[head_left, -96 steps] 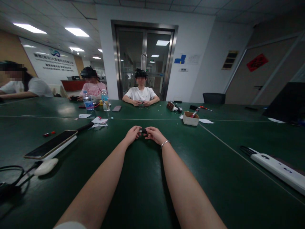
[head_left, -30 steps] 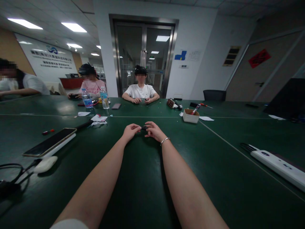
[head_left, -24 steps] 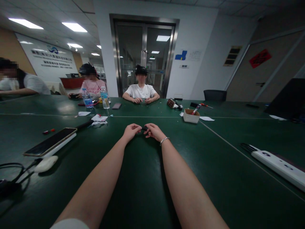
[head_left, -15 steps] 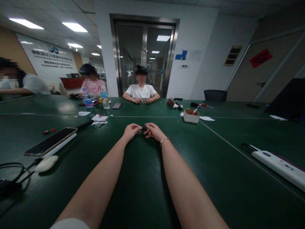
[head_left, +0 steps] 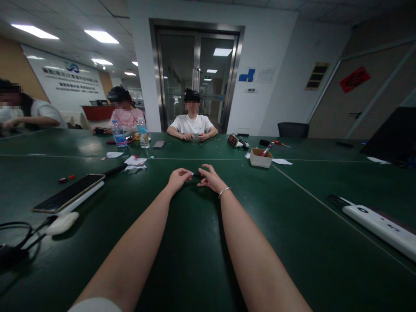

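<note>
Over the middle of the green table, my left hand (head_left: 179,180) pinches the left end of a small, slim dark object (head_left: 196,175) with a bright silvery band. The object is too small to name. Around its right end, the fingers of my right hand (head_left: 210,178) are spread apart, the index finger raised. Whether a fingertip still touches that end is hard to see. A silver bracelet (head_left: 225,192) circles my right wrist.
To the left lie a phone (head_left: 69,193), a white mouse-shaped thing (head_left: 63,223) and black cables (head_left: 24,249). A small box (head_left: 261,158) stands ahead right; a white power strip (head_left: 380,223) lies at right. Bottles (head_left: 142,133) and a seated person (head_left: 192,123) are across the table (head_left: 195,260).
The fingers of my right hand have spread, the index finger lifting off the dark object. My left hand keeps its pinch in nearly the same place.
</note>
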Tool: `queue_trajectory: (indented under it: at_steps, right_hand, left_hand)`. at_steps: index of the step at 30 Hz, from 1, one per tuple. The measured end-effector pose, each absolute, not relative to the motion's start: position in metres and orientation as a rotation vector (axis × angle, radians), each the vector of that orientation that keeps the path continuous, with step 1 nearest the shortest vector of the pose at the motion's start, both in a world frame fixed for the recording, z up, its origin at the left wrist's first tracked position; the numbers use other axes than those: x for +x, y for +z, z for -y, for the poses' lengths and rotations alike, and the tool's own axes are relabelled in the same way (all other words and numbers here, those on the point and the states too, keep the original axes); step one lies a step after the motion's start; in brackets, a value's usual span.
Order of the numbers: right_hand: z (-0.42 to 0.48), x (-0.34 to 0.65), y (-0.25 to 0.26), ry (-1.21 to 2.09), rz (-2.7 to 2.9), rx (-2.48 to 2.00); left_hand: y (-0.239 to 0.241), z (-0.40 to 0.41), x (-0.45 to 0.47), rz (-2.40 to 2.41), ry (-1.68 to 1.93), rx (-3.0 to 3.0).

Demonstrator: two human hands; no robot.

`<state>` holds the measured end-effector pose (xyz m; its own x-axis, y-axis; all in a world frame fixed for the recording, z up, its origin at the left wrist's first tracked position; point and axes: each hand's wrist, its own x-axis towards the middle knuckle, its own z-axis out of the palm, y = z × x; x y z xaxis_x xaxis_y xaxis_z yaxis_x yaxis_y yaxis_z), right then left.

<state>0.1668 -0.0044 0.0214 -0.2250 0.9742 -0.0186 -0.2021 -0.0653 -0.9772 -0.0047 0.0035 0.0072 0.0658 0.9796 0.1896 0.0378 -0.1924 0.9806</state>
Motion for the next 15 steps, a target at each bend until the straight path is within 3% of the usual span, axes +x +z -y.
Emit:
queue_trajectory:
  at_steps: [15]
  right_hand:
    - [0.0043,0.1676,0.0217,1.511,1.318,-0.885]
  left_hand:
    - [0.0058,-0.0061,-0.0059,-1.087,1.299,1.336]
